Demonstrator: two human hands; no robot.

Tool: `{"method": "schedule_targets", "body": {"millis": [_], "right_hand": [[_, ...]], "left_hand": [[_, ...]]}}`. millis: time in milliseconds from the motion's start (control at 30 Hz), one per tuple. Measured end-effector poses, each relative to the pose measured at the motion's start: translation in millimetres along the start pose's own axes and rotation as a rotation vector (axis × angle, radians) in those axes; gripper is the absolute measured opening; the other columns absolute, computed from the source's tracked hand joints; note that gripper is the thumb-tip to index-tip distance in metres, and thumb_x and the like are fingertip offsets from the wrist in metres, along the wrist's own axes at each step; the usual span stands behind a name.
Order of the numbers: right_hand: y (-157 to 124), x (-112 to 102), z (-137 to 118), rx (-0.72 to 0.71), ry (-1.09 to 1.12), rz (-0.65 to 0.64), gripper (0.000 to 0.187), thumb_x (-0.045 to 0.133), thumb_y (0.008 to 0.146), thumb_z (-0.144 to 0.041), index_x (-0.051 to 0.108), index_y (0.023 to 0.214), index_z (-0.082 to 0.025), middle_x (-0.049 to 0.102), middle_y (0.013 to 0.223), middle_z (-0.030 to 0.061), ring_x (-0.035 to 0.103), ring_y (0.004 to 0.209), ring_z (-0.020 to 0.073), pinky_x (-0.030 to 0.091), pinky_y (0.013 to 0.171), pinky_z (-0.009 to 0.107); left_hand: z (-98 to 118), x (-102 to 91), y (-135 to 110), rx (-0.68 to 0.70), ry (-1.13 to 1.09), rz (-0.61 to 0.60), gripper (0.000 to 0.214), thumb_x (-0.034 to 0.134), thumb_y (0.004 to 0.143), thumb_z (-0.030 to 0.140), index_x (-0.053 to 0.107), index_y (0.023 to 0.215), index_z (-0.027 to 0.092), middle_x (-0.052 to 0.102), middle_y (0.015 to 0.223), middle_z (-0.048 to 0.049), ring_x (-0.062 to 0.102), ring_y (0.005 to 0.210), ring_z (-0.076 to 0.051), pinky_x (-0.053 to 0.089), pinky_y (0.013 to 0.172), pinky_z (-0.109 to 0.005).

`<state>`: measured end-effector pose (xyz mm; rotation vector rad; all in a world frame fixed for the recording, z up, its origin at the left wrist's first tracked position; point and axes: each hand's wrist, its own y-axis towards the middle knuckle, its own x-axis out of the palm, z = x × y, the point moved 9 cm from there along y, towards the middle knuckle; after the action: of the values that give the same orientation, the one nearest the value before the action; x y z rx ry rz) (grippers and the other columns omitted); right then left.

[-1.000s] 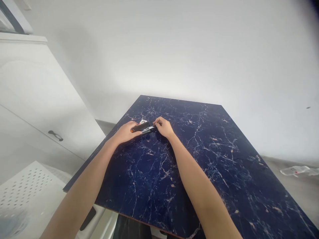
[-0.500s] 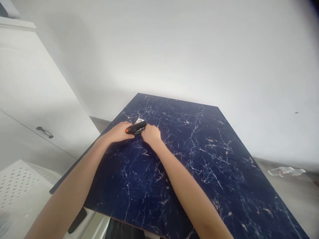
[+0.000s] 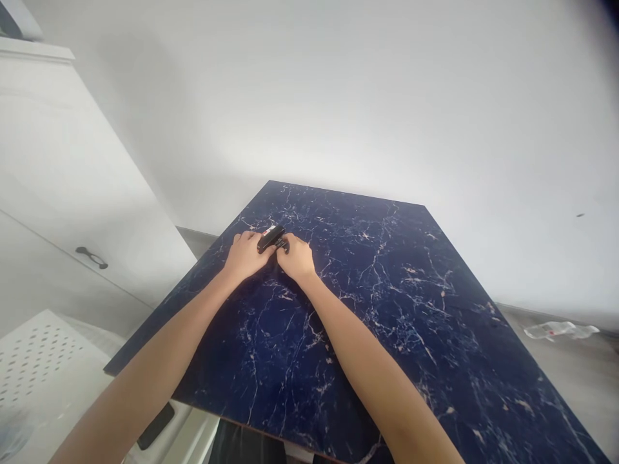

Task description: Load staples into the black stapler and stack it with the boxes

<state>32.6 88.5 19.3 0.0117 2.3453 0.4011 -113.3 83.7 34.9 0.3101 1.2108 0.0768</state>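
Note:
Both hands meet over the far left part of a dark blue marbled tabletop (image 3: 338,322). Between them is a black, elongated tool (image 3: 271,238) that looks like a stapler. My left hand (image 3: 247,253) is closed around its left end, with the thumb along the near side. My right hand (image 3: 296,256) has its fingers curled on the tool's right, lower part, where a dark piece shows by the fingertips. Just behind the tool a small white and red item (image 3: 269,229) peeks out; most of it is hidden.
A white cabinet (image 3: 87,161) with a dark handle (image 3: 91,258) stands left of the table. Below it is a white perforated surface (image 3: 43,354). A plain wall (image 3: 362,96) rises behind. On the floor at right lies a crumpled clear plastic piece (image 3: 561,330).
The tool has turned, its right end now tipping farther away, and its orange end is covered. My left hand has shifted right, closer to my right hand.

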Motion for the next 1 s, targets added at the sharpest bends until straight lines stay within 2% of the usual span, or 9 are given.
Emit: {"method": "schedule_targets", "body": {"millis": [100, 233, 333, 400, 467, 600, 667, 867, 1000], "right_hand": [[5.9, -0.4, 12.1, 0.036, 0.078, 0.02, 0.027, 0.048, 0.09, -0.015, 0.066, 0.109, -0.023, 0.075, 0.112, 0.0036, 0.07, 0.105, 0.0208, 0.051, 0.096, 0.031], [12.9, 2.7, 30.0, 0.104, 0.166, 0.034, 0.03, 0.045, 0.087, -0.01, 0.065, 0.106, -0.022, 0.076, 0.106, 0.0034, 0.072, 0.095, 0.0194, 0.054, 0.091, 0.03], [15.1, 9.1, 34.4, 0.103, 0.236, 0.01, 0.028, 0.05, 0.083, -0.01, 0.066, 0.099, -0.025, 0.076, 0.095, -0.0007, 0.073, 0.085, 0.0177, 0.055, 0.085, 0.028], [15.8, 12.3, 36.1, 0.104, 0.274, 0.002, 0.022, 0.051, 0.081, -0.011, 0.066, 0.089, -0.025, 0.075, 0.086, -0.0021, 0.071, 0.079, 0.0173, 0.056, 0.082, 0.028], [16.2, 13.6, 38.7, 0.116, 0.307, 0.016, 0.016, 0.052, 0.081, -0.013, 0.064, 0.08, -0.024, 0.072, 0.079, -0.0021, 0.07, 0.075, 0.0175, 0.055, 0.079, 0.028], [16.0, 7.9, 49.0, 0.186, 0.387, 0.135, 0.015, 0.049, 0.082, -0.016, 0.061, 0.079, -0.024, 0.072, 0.082, -0.0012, 0.068, 0.074, 0.0163, 0.054, 0.076, 0.027], [14.7, 0.0, 56.9, 0.24, 0.432, 0.235, 0.017, 0.045, 0.085, -0.018, 0.061, 0.086, -0.024, 0.072, 0.088, -0.0002, 0.067, 0.073, 0.0154, 0.053, 0.075, 0.026], [6.6, -41.1, 86.2, 0.41, 0.502, 0.594, 0.035, 0.024, 0.099, -0.035, 0.052, 0.113, -0.021, 0.067, 0.115, 0.0093, 0.065, 0.099, 0.0192, 0.051, 0.088, 0.032], [7.3, -54.1, 95.8, 0.443, 0.517, 0.658, 0.039, 0.021, 0.1, -0.039, 0.052, 0.113, -0.02, 0.067, 0.113, 0.0112, 0.064, 0.101, 0.0211, 0.048, 0.094, 0.034]], "left_hand": [[-7.4, -11.1, 0.6, 0.059, -0.101, -0.094, 0.047, 0.052, 0.093, 0.055, 0.068, 0.119, 0.019, 0.068, 0.12, -0.0131, 0.061, 0.116, -0.034, 0.048, 0.098, -0.042], [-16.9, -15.4, -9.0, 0.098, -0.192, -0.405, 0.058, 0.061, 0.085, 0.059, 0.062, 0.134, 0.028, 0.069, 0.12, -0.0065, 0.067, 0.1, -0.028, 0.051, 0.081, -0.034], [-19.9, -20.3, -11.6, 0.107, -0.102, -0.428, 0.057, 0.07, 0.076, 0.047, 0.063, 0.13, 0.029, 0.073, 0.112, -0.0044, 0.068, 0.093, -0.027, 0.049, 0.075, -0.032], [-20.7, -22.4, -9.6, 0.092, -0.068, -0.379, 0.046, 0.07, 0.075, 0.04, 0.068, 0.12, 0.029, 0.074, 0.104, -0.0028, 0.069, 0.086, -0.026, 0.048, 0.071, -0.031], [-22.0, -31.9, -4.6, 0.066, -0.054, -0.237, 0.039, 0.069, 0.075, 0.036, 0.071, 0.114, 0.028, 0.075, 0.101, -0.0027, 0.069, 0.084, -0.026, 0.048, 0.07, -0.032], [-20.1, -75.5, -5.6, 0.016, -0.1, 0.308, 0.039, 0.066, 0.081, 0.032, 0.069, 0.119, 0.022, 0.074, 0.11, -0.0066, 0.069, 0.083, -0.024, 0.051, 0.078, -0.034], [-4.9, -82.4, -13.5, 0.072, -0.121, 0.468, 0.037, 0.065, 0.085, 0.035, 0.068, 0.119, 0.02, 0.073, 0.11, -0.0078, 0.068, 0.086, -0.024, 0.052, 0.084, -0.036], [72.9, -34.2, -26.4, 0.358, 0.025, 0.438, 0.021, 0.07, 0.087, 0.036, 0.076, 0.103, 0.024, 0.076, 0.102, -0.0081, 0.059, 0.12, -0.032, 0.041, 0.106, -0.048], [86.5, -5.0, -21.4, 0.39, 0.095, 0.328, 0.022, 0.064, 0.093, 0.031, 0.076, 0.109, 0.023, 0.076, 0.112, -0.0088, 0.041, 0.141, -0.039, 0.032, 0.114, -0.057]]}}
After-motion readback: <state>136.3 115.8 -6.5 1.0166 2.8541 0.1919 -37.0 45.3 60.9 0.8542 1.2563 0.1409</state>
